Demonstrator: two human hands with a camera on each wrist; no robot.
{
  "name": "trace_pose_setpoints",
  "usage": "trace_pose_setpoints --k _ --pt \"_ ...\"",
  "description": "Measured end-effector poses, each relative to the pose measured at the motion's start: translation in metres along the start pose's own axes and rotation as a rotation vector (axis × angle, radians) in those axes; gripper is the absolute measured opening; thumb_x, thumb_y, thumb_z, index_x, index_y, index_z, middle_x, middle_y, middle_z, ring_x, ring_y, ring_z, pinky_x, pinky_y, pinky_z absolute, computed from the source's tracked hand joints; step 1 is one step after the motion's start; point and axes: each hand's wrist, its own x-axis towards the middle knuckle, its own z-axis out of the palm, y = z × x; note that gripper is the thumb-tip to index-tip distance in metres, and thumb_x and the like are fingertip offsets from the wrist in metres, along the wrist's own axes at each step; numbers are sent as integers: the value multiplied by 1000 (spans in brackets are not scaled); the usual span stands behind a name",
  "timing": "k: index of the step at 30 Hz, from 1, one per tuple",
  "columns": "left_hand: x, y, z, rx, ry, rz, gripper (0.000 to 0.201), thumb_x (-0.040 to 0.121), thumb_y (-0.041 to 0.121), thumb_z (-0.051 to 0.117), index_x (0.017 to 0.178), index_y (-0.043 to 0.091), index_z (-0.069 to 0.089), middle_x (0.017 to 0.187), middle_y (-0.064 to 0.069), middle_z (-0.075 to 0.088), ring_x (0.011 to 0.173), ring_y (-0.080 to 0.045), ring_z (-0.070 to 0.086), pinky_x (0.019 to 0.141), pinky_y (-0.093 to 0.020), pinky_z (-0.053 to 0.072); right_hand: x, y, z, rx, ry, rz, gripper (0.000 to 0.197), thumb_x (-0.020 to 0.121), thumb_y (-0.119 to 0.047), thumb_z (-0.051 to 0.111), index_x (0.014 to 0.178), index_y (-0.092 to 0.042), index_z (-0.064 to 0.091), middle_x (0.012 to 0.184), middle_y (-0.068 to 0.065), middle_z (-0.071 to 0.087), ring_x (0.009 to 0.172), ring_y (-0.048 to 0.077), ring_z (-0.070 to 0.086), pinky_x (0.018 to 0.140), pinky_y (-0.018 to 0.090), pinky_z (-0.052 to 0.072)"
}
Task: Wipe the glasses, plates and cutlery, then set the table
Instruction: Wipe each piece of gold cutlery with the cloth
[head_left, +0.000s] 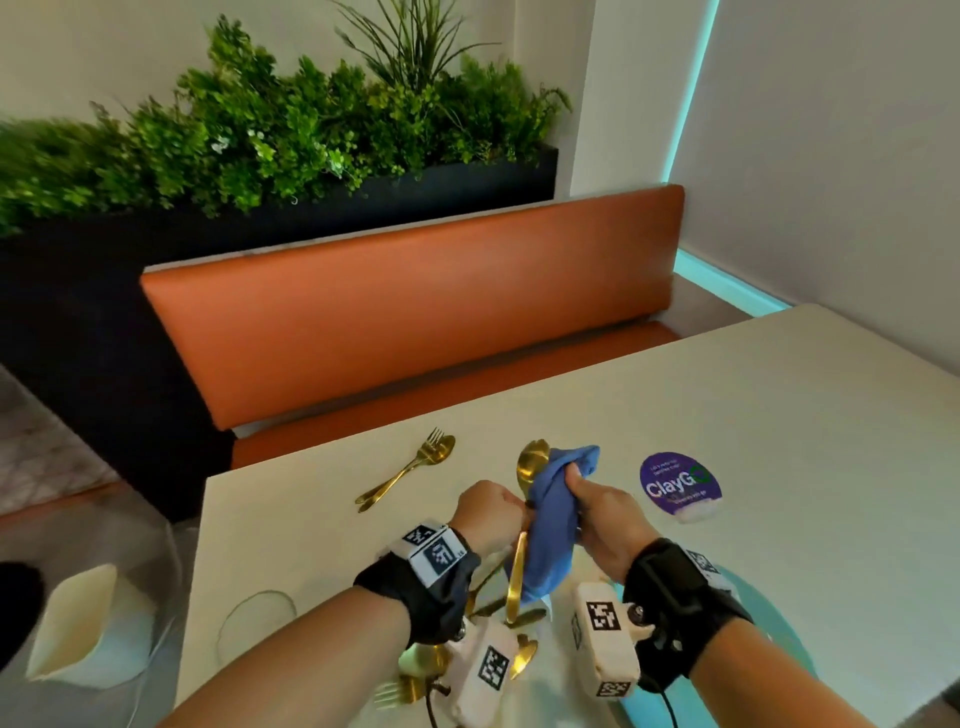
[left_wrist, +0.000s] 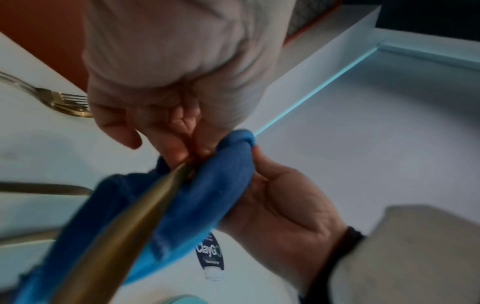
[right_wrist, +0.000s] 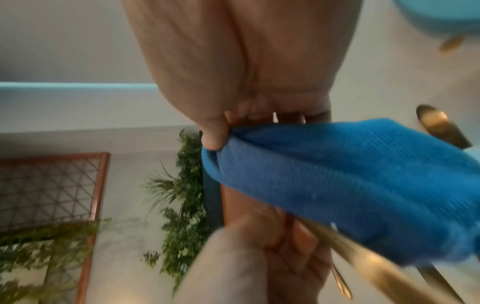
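In the head view my left hand (head_left: 506, 512) grips a gold spoon (head_left: 534, 461) by its neck, bowl up and handle hanging down. My right hand (head_left: 574, 486) clutches a blue cloth (head_left: 550, 540) wrapped round the spoon's stem. Both hands are raised above the white table (head_left: 675, 405). The left wrist view shows my left hand (left_wrist: 166, 142) pinching the gold handle (left_wrist: 122, 228) against the cloth (left_wrist: 213, 193). In the right wrist view my right hand (right_wrist: 215, 137) bunches the cloth (right_wrist: 350, 185) over the handle (right_wrist: 363, 261).
A gold fork and spoon (head_left: 410, 470) lie together near the table's far edge. More gold cutlery (head_left: 511, 616) lies under my wrists, by a teal plate (head_left: 779, 629). A glass rim (head_left: 257, 618) is at the left. A purple sticker (head_left: 678, 483) is on the table, an orange bench (head_left: 415, 322) behind.
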Motion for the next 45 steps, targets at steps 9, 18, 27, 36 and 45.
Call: trace_pose_setpoints --k 9,18,27,36,45 --pt "-23 -2 -10 146 -7 29 33 86 3 52 57 18 45 76 -14 65 91 -34 67 68 -29 51 11 12 38 -313 84 -27 16 85 -5 64 69 -3 62 71 14 63 71 28 59 65 36 51" --pt "-24 7 -22 158 -108 21 20 84 10 56 65 12 57 60 0 53 76 -21 56 84 -37 52 20 -5 38 -958 175 -220 24 91 -30 55 89 -6 56 83 11 57 79 25 54 70 30 42" --pt "-33 -1 -11 117 -137 16 29 86 16 59 59 18 50 60 3 54 70 -18 52 71 -26 47 21 -10 25 -1104 255 -251 38 91 -42 52 84 -5 58 89 17 65 76 25 53 67 27 38" --pt "-39 -26 -21 -227 -251 -58 26 95 23 53 108 3 64 78 1 67 53 2 59 61 -8 47 34 -51 -1 -824 398 -322 43 85 -42 61 93 0 62 93 19 67 89 34 62 80 39 50" --pt "-35 -15 -1 -166 -21 4 33 90 12 55 58 17 59 64 2 60 71 -11 57 69 -16 44 24 -16 23 -283 290 -96 27 82 -30 69 70 -8 56 76 15 64 75 30 61 70 38 52"
